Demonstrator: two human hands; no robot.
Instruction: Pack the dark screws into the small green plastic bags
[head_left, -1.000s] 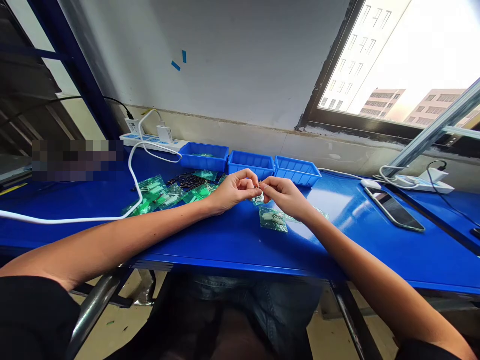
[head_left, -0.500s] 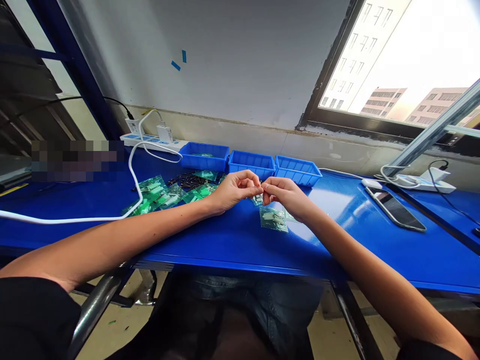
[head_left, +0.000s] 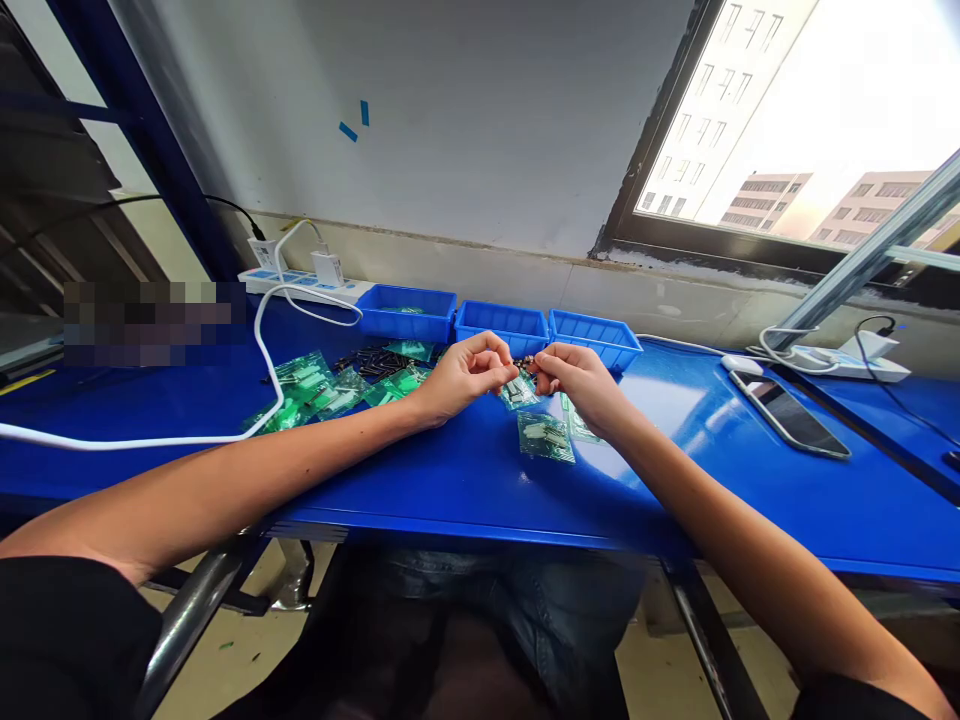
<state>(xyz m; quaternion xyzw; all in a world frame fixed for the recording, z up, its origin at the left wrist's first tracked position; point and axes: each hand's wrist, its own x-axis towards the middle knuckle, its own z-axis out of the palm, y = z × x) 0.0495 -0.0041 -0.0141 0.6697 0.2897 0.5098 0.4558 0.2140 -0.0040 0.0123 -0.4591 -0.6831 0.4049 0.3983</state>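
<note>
Slightly parted since before, the left hand [head_left: 466,380] and right hand [head_left: 574,378] hover with pinched fingertips, any held part too small to tell, above bags [head_left: 545,437] on the table [head_left: 420,480].

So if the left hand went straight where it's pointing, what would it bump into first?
The left hand would probably meet the right hand first, across a small gap. Small brownish pieces show there too, but whether in line or lower is unclear.
</note>
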